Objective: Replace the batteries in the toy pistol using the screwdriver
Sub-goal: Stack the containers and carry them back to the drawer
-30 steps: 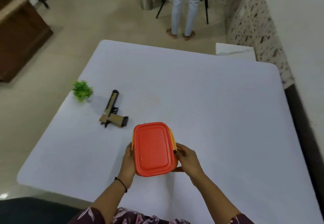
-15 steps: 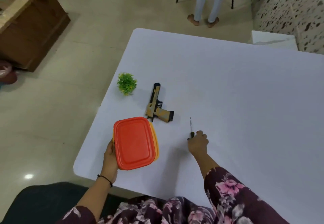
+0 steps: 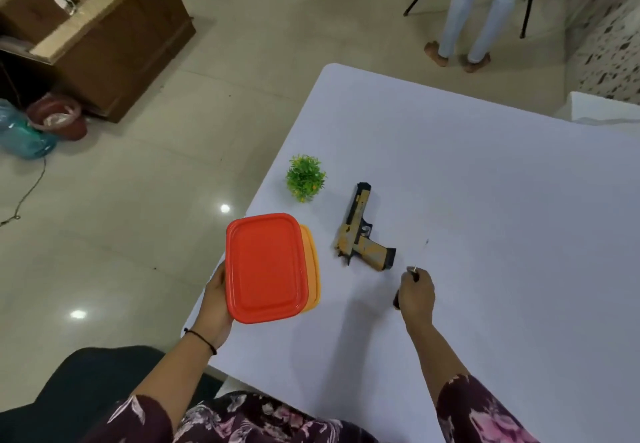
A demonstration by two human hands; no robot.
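The tan and black toy pistol (image 3: 362, 234) lies on its side on the white table (image 3: 485, 217), barrel pointing away from me. My left hand (image 3: 216, 304) holds a yellow box with an orange-red lid (image 3: 265, 266) tilted up over the table's left edge. My right hand (image 3: 417, 292) grips the dark handle of a screwdriver (image 3: 420, 256) just right of the pistol's grip; its thin shaft points away from me, the tip near the table.
A small green plant (image 3: 305, 177) stands near the table's left edge, beyond the box. A person's legs (image 3: 474, 9) and tripod legs stand past the table's far side. A wooden desk (image 3: 104, 33) and buckets sit on the floor to the left.
The view has swung left. The box has stayed in my left hand at the table's left edge, and my right hand with the screwdriver has drawn slightly back from the pistol.
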